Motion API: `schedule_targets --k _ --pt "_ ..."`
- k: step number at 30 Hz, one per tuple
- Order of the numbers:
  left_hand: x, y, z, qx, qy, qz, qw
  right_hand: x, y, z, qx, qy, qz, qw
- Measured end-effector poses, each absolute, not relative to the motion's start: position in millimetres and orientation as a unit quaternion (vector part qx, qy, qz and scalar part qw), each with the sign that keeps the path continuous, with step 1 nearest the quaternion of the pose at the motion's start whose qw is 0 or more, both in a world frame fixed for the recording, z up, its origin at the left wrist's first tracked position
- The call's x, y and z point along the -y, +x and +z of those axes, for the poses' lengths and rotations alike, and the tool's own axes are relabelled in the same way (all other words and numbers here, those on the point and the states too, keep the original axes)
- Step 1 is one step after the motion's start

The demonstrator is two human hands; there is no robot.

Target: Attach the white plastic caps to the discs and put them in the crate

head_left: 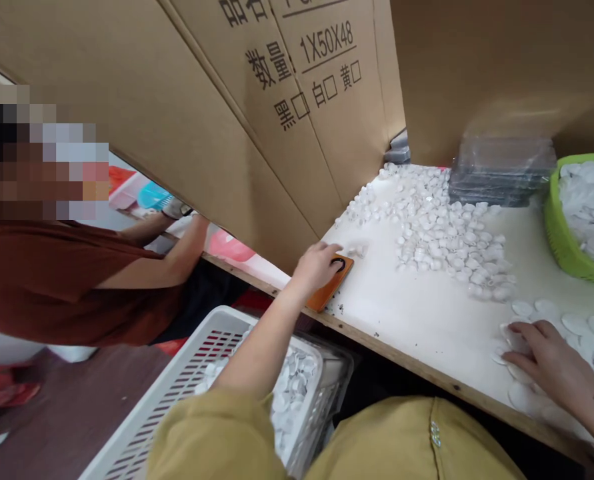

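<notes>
My left hand (pixel 317 268) rests over an orange-brown flat case (pixel 323 299) with a dark ring (pixel 339 265), near the table's front edge. Its fingers are loosely bent and reach over the case, with nothing visible gripped in them. On the right, my right hand (pixel 551 353) has its thumb and forefinger around a thin white round disc (pixel 515 339). More flat white discs (pixel 574 325) lie around and beneath that hand. A heap of small white round caps (pixel 441 230) spreads over the table between and beyond my hands.
Tall cardboard (pixel 277 147) walls the table's left and back. Clear plastic packs (pixel 501 173) are stacked at the back, beside a green basket (pixel 559 233) of white discs. Below the edge stands a white basket (pixel 197 353) of white pieces. Another person (pixel 67 280) works at left.
</notes>
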State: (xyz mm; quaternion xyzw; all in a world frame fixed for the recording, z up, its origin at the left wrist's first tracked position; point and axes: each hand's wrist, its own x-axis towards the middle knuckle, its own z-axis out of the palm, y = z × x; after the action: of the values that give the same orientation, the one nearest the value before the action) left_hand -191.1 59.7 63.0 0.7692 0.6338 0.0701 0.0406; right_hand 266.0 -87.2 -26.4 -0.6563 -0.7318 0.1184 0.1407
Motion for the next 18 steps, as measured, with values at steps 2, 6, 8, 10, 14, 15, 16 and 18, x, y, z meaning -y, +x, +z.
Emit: schedule_targets --k 2,6,8,10,14,15,16,18 --pt "-87.4 -169.0 51.6 -0.623 0.773 0.08 0.09 86.9 267.7 -25.8 0.725 -0.661 0.129 0.145" --pt "-115.4 -151.5 36.7 -0.632 0.751 0.083 0.168 87.6 265.8 -24.3 0.718 -0.663 0.155 0.143" --pt "-112.0 -146.2 36.7 -0.633 0.747 0.1 0.174 88.3 262.9 -24.2 0.715 -0.667 0.146 0.151" --pt "-97.0 -135.8 38.1 -0.618 0.743 0.135 0.216 87.9 259.2 -23.0 0.714 -0.668 0.137 0.156" --pt "-46.3 -92.0 29.6 -0.487 0.694 0.224 0.48 80.7 252.1 -12.9 0.716 -0.671 0.149 0.122" --pt "-33.1 -77.6 24.6 -0.456 0.678 0.226 0.53 77.8 250.8 -9.0 0.716 -0.673 0.151 0.109" --pt "-21.2 -63.0 19.1 -0.438 0.673 0.217 0.556 74.7 249.9 -4.9 0.717 -0.674 0.152 0.096" --pt "-3.2 -35.3 8.7 -0.423 0.693 0.194 0.551 69.3 248.7 3.7 0.716 -0.678 0.153 0.07"
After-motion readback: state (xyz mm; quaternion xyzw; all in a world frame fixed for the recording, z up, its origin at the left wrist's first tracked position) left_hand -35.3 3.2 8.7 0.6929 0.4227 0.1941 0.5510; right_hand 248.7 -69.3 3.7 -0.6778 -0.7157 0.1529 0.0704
